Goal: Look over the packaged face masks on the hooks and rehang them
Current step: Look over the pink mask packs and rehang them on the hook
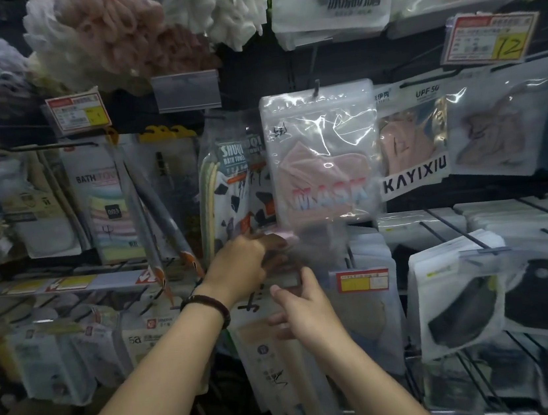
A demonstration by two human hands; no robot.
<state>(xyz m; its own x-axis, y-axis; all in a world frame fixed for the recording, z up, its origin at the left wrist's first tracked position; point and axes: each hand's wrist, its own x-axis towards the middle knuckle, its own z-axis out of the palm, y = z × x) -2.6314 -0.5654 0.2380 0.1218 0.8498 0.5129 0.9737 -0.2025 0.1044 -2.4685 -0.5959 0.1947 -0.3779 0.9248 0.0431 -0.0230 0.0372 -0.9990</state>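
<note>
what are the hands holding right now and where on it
A blurred clear packet. The left hand grips one edge with curled fingers; the right hand is at its lower part, grip unclear.

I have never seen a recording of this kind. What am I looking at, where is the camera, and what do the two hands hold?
There is no machine here: a person works with bare hands. The single picture comes from a camera worn on the person's head, looking forward and down, so you see their own arms. In front is a shop wall of hooks with packaged goods: a pink mask packet printed MASK, black mask packets at the lower right, and bath towel packets to the left. The left hand curls its fingers on the top of a clear packet just below the pink one. The right hand reaches toward the same packet, but blur hides whether it grips.
</note>
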